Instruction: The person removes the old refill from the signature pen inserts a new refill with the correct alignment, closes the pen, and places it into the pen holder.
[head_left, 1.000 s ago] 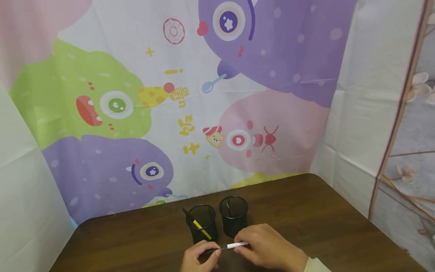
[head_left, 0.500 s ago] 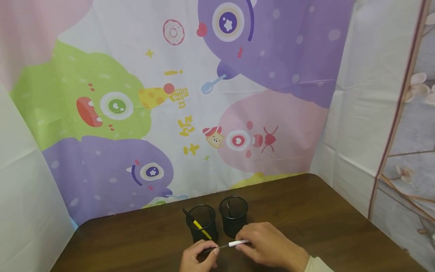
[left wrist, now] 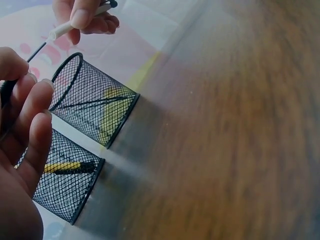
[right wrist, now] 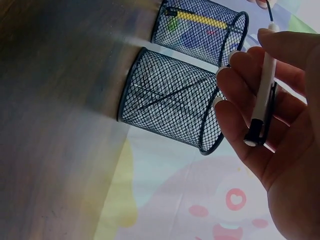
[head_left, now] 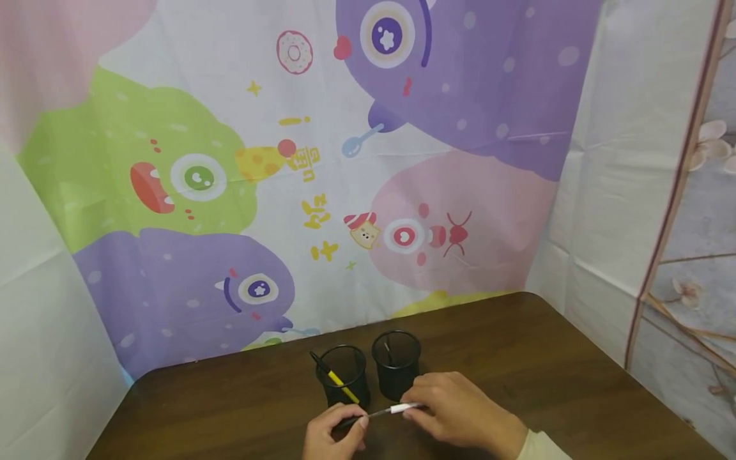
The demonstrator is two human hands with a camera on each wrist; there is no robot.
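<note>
My right hand pinches a white pen barrel with a black clip and black end. My left hand grips a black pen piece between thumb and fingers, partly hidden by them. A thin dark pen refill spans the gap between the two parts, its far end at the mouth of the white barrel. Both hands are near the front edge of the head view, before two black mesh pen cups. The left cup holds a yellow and black pen; the right cup contains a thin dark stick.
The cups stand upright side by side on a dark brown wooden table. Behind the table hangs a cloth printed with cartoon monsters. Pale cloth panels close off both sides.
My right hand has drawn slightly right with the white barrel, and my left hand slightly left. More of the thin refill shows between them. The cups have stayed put.
</note>
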